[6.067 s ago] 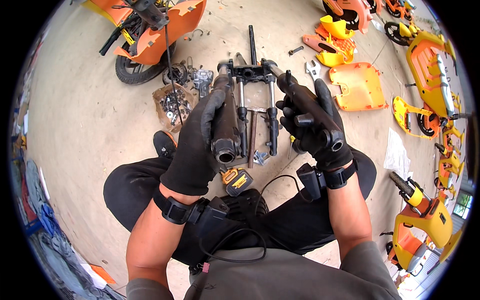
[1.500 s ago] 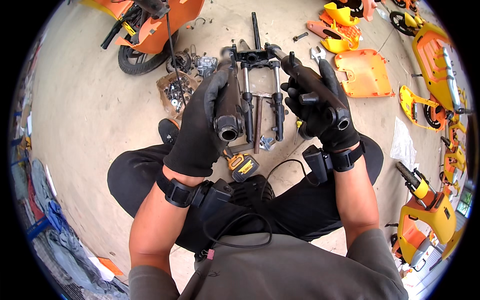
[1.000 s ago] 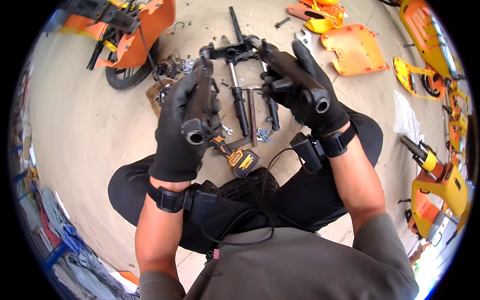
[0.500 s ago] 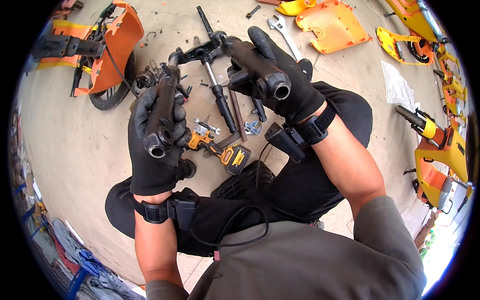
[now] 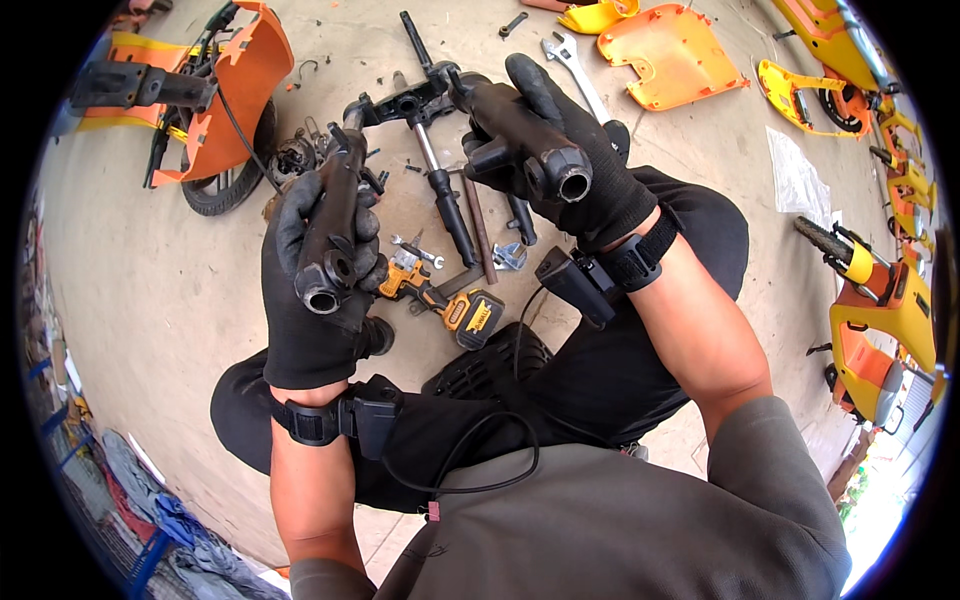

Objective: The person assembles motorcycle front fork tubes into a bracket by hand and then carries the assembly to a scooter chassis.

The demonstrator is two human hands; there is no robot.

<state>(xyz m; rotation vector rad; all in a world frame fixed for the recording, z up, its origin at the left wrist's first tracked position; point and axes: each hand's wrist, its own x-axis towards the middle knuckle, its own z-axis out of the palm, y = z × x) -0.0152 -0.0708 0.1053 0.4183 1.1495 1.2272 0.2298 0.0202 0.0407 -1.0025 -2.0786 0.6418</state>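
Note:
A black two-legged front fork, with its stem pointing away from me, is held up between my gloved hands. My left hand is closed round the left leg, whose open tube end faces me. Round the right leg wraps my right hand, its thumb side hidden in part; that leg's hollow end also points toward me. Beyond and below the fork, a shock-absorber tube with a chrome rod lies on the floor. A yellow and black cordless power tool rests nearer to my legs.
Beside the power tool lie a small wrench and a rusty bar. A large adjustable wrench and an orange panel are farther off. An orange-panelled vehicle part with a wheel stands at left; yellow scooters line the right.
The whole view has shifted very slightly. Both hands keep their hold on the fork, in nearly the same place.

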